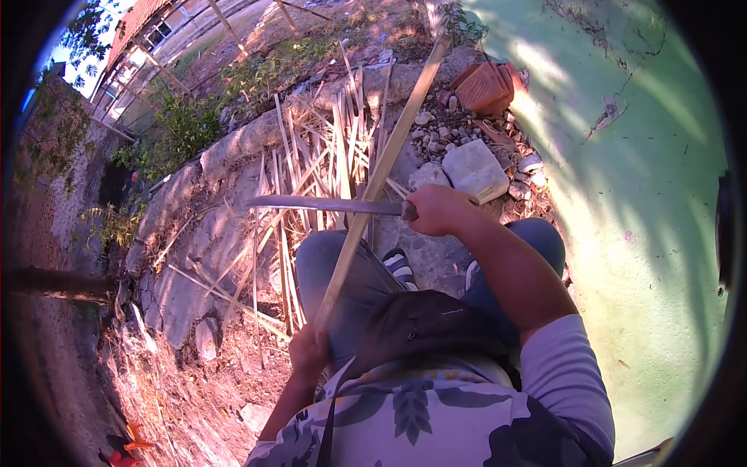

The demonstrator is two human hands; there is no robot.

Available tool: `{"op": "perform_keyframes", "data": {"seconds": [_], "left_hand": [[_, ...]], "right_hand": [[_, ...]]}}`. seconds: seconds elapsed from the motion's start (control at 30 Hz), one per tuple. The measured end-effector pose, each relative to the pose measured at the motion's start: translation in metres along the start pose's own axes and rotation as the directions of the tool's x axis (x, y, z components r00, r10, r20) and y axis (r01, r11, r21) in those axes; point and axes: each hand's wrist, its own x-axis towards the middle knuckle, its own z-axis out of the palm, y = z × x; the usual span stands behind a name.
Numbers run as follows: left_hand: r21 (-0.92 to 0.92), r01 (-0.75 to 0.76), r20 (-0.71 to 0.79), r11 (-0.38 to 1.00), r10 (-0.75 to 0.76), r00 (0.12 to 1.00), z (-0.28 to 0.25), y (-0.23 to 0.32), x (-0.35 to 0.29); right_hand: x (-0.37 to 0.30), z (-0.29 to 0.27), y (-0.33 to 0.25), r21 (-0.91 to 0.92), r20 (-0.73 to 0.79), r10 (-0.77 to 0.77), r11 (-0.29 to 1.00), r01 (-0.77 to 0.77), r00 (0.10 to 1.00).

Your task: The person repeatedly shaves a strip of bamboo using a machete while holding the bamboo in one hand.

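My right hand (440, 210) is closed round the handle of a machete (327, 204), whose long curved blade points left. The blade crosses a long split bamboo strip (389, 156); from this one view I cannot tell whether they touch. Low beside my left thigh, my left hand (310, 350) is wrapped round the near end of that strip. The strip slants up and away to the right, over my bent knee. Beyond my knees lies a loose heap of thin bamboo strips (342, 148) on the ground.
A green wall (622, 233) runs along my right. Near it are a white plastic jerrycan (475, 171), terracotta roof tiles (484, 87) and small rubble. A low stone ledge (233, 148) and green plants (183, 124) stand beyond the heap. A brick wall (70, 202) rises at the far left.
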Motion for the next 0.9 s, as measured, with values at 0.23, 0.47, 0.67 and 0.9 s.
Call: {"op": "perform_keyframes", "data": {"seconds": [0.23, 0.47, 0.67, 0.9], "left_hand": [[-0.010, 0.056, -0.034, 0.998, -0.056, 0.998, -0.004, 0.002, 0.002], [0.078, 0.018, -0.020, 0.997, -0.017, 1.000, -0.005, 0.004, 0.003], [-0.082, -0.022, -0.065, 0.996, 0.017, 0.998, 0.002, -0.009, 0.001], [-0.030, 0.001, -0.076, 1.000, -0.003, 0.997, 0.002, -0.001, 0.004]], "right_hand": [[0.013, -0.017, -0.004, -0.186, -0.020, 0.116, 0.975, -0.118, 0.993], [0.022, -0.013, 0.023, 0.061, -0.089, 0.265, 0.964, -0.260, 0.960], [0.001, -0.001, -0.017, -0.089, 0.035, 0.026, 0.996, -0.023, 0.999], [0.020, -0.018, 0.017, -0.109, -0.001, 0.061, 0.992, -0.061, 0.998]]}}
